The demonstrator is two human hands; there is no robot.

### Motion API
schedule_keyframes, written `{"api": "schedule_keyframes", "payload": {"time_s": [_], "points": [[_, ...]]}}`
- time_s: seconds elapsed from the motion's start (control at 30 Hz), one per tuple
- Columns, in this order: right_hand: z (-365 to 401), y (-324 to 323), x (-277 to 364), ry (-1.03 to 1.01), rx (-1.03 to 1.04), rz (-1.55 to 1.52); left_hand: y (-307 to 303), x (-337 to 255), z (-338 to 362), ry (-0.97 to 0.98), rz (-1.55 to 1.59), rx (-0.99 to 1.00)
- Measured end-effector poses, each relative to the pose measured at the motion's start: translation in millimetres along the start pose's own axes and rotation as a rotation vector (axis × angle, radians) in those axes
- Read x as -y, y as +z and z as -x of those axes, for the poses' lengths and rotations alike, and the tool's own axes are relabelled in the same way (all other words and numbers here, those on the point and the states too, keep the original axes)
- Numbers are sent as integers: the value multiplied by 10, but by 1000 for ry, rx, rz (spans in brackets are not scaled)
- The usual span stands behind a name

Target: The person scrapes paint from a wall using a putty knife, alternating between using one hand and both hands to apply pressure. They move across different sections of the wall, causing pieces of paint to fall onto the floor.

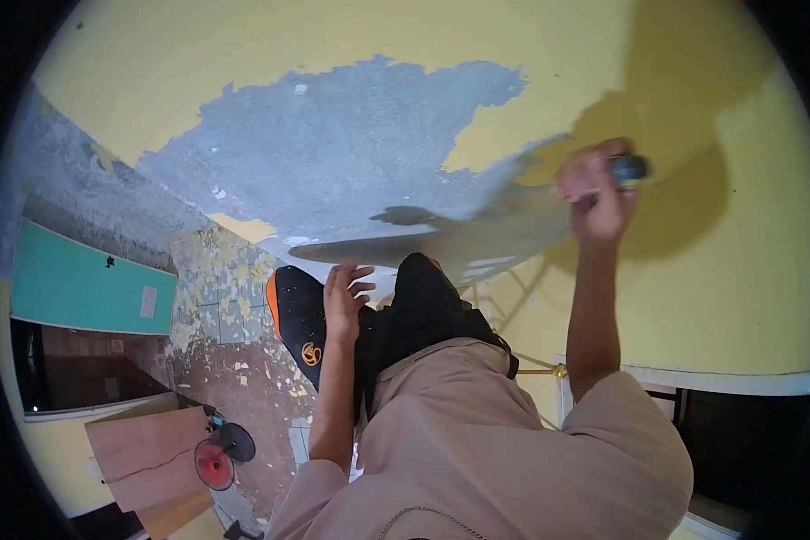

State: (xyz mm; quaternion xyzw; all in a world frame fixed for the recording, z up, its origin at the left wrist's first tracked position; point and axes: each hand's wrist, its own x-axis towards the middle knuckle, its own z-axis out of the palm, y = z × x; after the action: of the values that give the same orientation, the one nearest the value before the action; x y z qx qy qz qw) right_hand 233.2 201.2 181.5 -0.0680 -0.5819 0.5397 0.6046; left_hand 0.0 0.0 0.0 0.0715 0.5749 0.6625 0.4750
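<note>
My right hand [594, 189] is raised against the wall at upper right, wrapped round a tool with a dark, rounded handle end [629, 169] and a yellowish band. Its working end is hidden by my fingers and slightly blurred. In front of it, the yellow painted wall [351, 31] has a large bare grey patch [333, 135] with ragged paint edges. My left hand [344, 297] hangs by my knees, fingers loosely spread, holding nothing.
Paint flakes litter the floor [243, 360] at left. A fan [214, 463] with a red centre stands at lower left near a brown panel [144, 459]. A teal door [90, 279] is at far left.
</note>
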Motion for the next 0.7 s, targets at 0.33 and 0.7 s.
{"api": "schedule_keyframes", "payload": {"time_s": [0.33, 0.7], "points": [[-441, 377, -90, -332, -229, 284, -106, 159, 5, 57, -8, -138], [-407, 136, -74, -760, -85, 363, 126, -151, 3, 224, -139, -153]]}}
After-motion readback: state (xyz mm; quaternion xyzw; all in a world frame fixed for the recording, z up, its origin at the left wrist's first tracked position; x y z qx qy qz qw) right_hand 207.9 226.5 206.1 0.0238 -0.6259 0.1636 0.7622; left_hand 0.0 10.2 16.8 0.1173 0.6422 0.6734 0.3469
